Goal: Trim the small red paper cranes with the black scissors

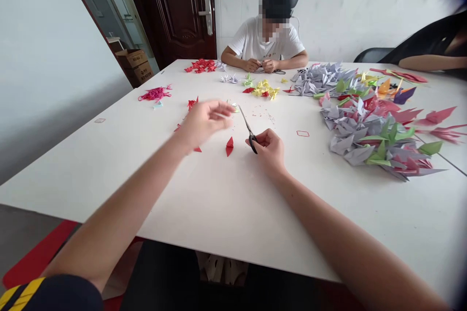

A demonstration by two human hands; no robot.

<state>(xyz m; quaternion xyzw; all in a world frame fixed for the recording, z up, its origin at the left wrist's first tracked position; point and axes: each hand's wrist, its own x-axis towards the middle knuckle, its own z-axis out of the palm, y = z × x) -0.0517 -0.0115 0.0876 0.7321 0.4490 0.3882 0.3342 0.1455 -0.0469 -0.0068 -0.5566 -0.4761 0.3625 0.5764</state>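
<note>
My right hand (270,150) grips a pair of scissors (249,128) by its black handle. The blades look closed and point away from me. Blurred by motion, my left hand (207,121) hovers above the table with its fingers stretched out, and nothing shows in it. Between my hands a small red folded paper piece (229,146) lies on the white table (204,194). More red folded paper (192,102) sits just behind my left hand, which partly hides it. Tiny paper scraps (270,117) are scattered beyond the scissors.
A large heap of paper cranes (350,141) covers the right side. Yellow cranes (265,88), red cranes (202,65) and a pink tangle (155,94) lie farther back. A person (270,43) sits across the table, hands together. Another person's arm (430,62) rests at the far right.
</note>
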